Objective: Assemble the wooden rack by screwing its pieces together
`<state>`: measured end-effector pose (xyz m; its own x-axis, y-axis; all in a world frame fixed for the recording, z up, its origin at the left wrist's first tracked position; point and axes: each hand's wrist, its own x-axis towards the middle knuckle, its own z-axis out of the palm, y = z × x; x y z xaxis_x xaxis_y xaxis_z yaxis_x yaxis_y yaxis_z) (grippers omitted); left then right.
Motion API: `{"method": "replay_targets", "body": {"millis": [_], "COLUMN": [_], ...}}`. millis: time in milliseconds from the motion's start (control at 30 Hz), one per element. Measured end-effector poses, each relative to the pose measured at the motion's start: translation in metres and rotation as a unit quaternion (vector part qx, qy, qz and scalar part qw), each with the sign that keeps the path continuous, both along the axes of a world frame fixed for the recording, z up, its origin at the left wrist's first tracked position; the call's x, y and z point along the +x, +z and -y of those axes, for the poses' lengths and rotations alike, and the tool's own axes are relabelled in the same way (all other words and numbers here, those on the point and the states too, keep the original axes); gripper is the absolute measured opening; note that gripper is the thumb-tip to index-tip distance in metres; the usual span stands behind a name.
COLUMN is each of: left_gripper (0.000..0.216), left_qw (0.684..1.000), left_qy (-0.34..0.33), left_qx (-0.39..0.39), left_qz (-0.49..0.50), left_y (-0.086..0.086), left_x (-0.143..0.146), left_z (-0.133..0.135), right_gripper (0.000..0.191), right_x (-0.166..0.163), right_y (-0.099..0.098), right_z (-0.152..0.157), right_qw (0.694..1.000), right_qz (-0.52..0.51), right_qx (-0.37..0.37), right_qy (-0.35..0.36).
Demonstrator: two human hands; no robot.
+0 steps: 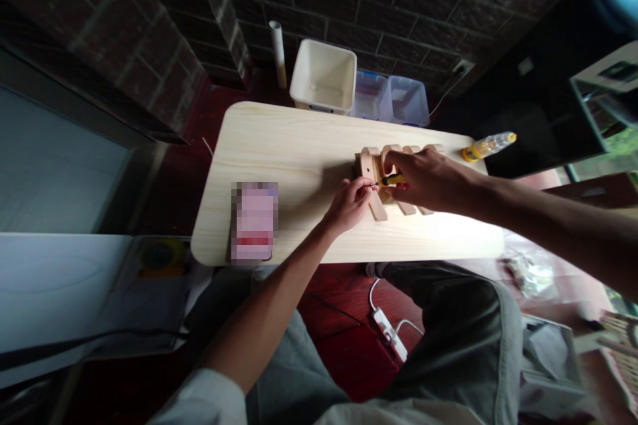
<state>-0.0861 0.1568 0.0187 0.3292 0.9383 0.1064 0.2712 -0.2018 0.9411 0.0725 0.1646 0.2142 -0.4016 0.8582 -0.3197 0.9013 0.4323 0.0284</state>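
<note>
My right hand (pixel 416 176) is closed around a screwdriver (pixel 393 180) with a yellow and black handle, its tip directed left. Thumb and fingertips of my left hand (pixel 349 204) are pinched together at that tip; whatever small piece they hold is too small to make out. Both hands are at a wooden piece with several curved, hook-like slats (pixel 379 208) on the table. A dark hole shows in its leftmost slat, while my right hand and forearm cover part of the others.
The pale wooden table (pixel 279 146) has rounded corners. A blurred-out pink rectangular item (pixel 255 222) lies at its left, and a clear, yellow-ended container (pixel 488 146) at its right. Behind stand a cream bin (pixel 326 73) and clear plastic boxes (pixel 406 99). A power strip (pixel 389 332) lies below.
</note>
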Motion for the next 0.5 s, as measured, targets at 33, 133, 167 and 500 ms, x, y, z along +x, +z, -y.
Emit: {"method": "replay_targets", "body": {"millis": [33, 133, 167, 500], "left_gripper": [0.02, 0.019, 0.02, 0.024], "left_qw": [1.0, 1.0, 1.0, 1.0], "left_qy": [0.001, 0.004, 0.006, 0.0], "left_qx": [0.003, 0.004, 0.002, 0.01], "left_qz": [0.003, 0.007, 0.006, -0.014], "left_y": [0.0, 0.001, 0.002, 0.005], "left_x": [0.0, 0.001, 0.002, 0.0], "left_z": [0.0, 0.001, 0.001, 0.005], "right_gripper": [0.023, 0.022, 0.02, 0.014], "right_x": [0.002, 0.007, 0.008, 0.005], "right_y": [0.002, 0.009, 0.01, -0.002], "right_z": [-0.001, -0.003, -0.004, -0.002], "right_qw": [1.0, 0.997, 0.996, 1.0], "right_qz": [0.001, 0.019, 0.024, 0.013], "right_qx": [-0.008, -0.014, -0.013, 0.015], "right_qy": [0.016, 0.071, 0.086, 0.022]}}
